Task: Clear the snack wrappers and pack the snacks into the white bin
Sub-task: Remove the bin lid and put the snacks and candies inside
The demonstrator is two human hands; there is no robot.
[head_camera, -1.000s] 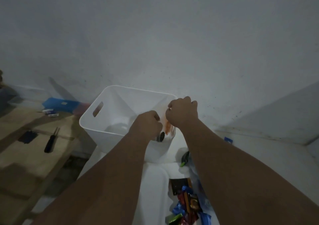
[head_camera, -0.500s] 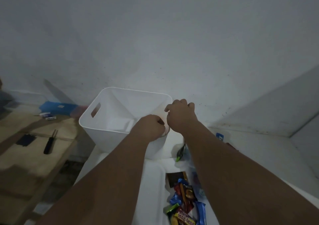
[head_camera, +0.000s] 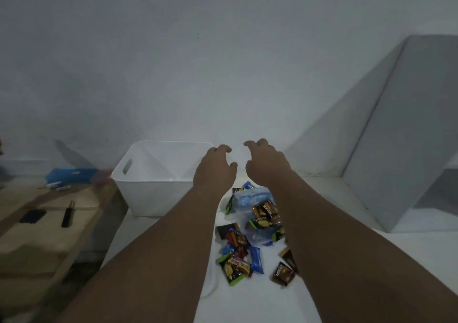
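The white bin stands on the white surface at centre left, its inside mostly hidden from here. My left hand hovers at the bin's right rim with fingers loosely curled and nothing in it. My right hand hangs just to its right, also loosely curled and empty. Below the hands lies a pile of wrapped snacks, with a clear plastic bag of snacks among them.
A wooden bench on the left carries a black tool, a dark object and a blue box. A large grey slanted block fills the right. The wall stands close behind the bin.
Both hands held something orange over the bin's right rim; now they have let go, drawn apart and hold nothing. The view has tilted down, showing more snacks.
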